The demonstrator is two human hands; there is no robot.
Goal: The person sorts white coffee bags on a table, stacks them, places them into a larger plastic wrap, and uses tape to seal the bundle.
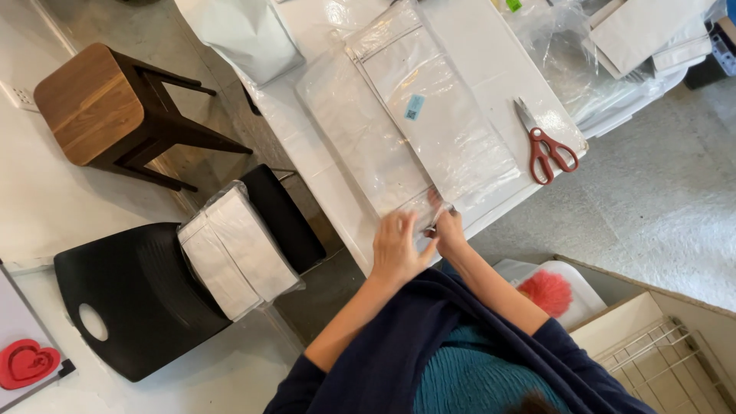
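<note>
A long clear plastic bag [429, 115] with white contents and a small blue sticker lies on the white table [307, 138]. My left hand [397, 249] presses flat on the bag's near end at the table's front edge. My right hand [447, 230] pinches the same end of the bag beside it, fingers closed on the plastic. Both hands touch each other over the bag's near corner.
Red-handled scissors [546, 149] lie on the table to the right. A black chair [138, 299] on the left carries a wrapped stack of white packets [238, 249]. A wooden-topped stool [96, 100] stands far left. More white bags [644, 38] pile up top right; a cardboard box [659, 337] sits bottom right.
</note>
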